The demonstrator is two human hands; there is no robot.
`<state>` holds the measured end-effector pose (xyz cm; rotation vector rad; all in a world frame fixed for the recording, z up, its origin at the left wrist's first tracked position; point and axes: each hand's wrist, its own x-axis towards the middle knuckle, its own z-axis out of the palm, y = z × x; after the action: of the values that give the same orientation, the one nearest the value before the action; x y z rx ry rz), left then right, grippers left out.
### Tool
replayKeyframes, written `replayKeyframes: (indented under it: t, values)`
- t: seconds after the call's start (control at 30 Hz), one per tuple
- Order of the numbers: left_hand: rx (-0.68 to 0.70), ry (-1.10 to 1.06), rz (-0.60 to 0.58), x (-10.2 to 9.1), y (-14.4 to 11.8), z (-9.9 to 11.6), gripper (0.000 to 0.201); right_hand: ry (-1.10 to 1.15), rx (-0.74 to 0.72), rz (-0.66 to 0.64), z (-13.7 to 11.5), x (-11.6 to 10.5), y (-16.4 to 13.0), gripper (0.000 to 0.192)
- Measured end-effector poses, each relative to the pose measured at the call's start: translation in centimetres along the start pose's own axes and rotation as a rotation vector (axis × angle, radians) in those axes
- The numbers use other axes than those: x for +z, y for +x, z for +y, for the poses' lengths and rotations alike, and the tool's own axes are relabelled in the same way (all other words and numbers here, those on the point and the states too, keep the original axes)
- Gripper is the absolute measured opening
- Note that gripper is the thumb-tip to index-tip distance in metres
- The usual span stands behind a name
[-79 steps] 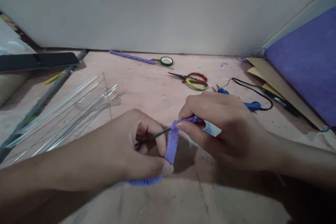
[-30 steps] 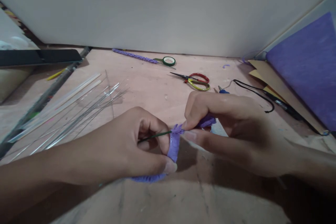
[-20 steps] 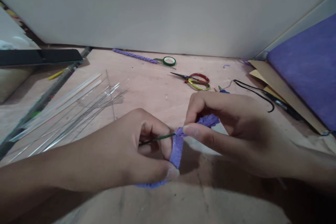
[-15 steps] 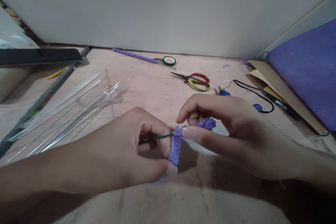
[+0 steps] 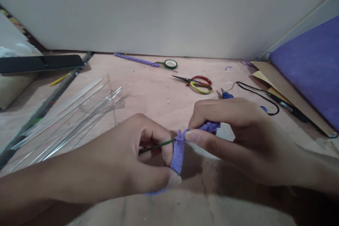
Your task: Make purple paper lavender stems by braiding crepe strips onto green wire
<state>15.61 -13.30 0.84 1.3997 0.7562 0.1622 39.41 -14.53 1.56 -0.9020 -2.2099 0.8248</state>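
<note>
Head view: left hand closed low in the middle, pinching a thin green wire between finger and thumb, thumb tip also pressing the lower end of a fringed purple paper strip. Right hand closed just to the right, thumb and forefinger gripping the wound purple end of the same strip where it meets the wire tip. Strip hanging from that point down to the left thumb, held just above the worktop, near its front edge.

Left on the worktop: a fan of thin bare metal wires beside clear glue sticks, and a long dark rod running diagonally at the far left. A flat black slab at the left edge.

Near the back wall: a finished purple wrapped stem lying touching a roll of green floral tape. Just nearer, red-and-yellow-handled scissors. Behind the right hand, the tip of a blue glue gun with a black cable curling away. At the right, a purple sheet over brown card.
</note>
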Motion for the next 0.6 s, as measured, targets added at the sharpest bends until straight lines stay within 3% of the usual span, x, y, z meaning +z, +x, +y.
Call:
replayKeyframes:
  t: [0.6]
  values:
    - [-0.034,-0.061,0.043,0.14,-0.01,-0.31,0.019,0.01,-0.067,0.036,0.61,0.2,-0.24,0.013]
